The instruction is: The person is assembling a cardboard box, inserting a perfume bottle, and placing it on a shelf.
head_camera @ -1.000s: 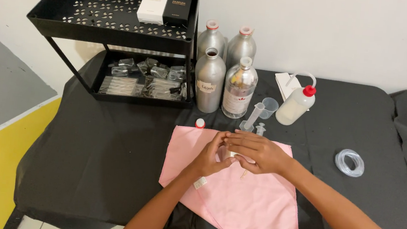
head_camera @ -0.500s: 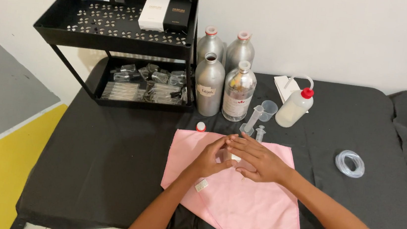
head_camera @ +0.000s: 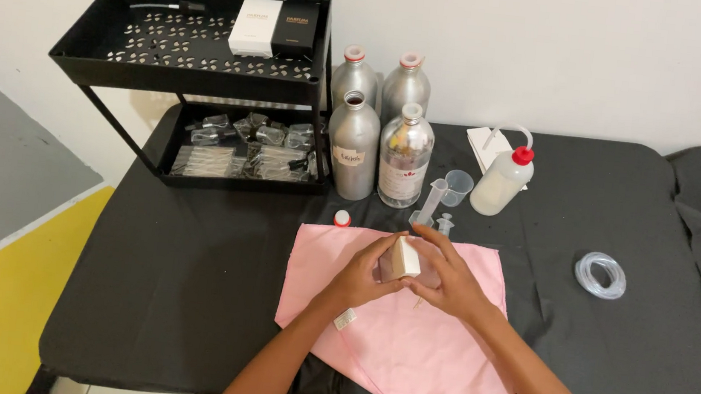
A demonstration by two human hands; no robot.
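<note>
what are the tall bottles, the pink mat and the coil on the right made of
Bottles: three look like brushed aluminium, matte grey sheen; the fourth is probably clear glass or plastic. Pink mat: soft cloth, with a folded edge. Coil: clear flexible plastic tubing, see-through.

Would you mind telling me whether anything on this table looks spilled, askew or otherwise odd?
Nothing looks spilled. One metal bottle stands open, and a small red-and-white cap sits loose at the pink cloth's top edge. The cloth lies slightly crooked, its near edge hanging over the table. Both hands, left hand and right hand, hold a small box.
</note>
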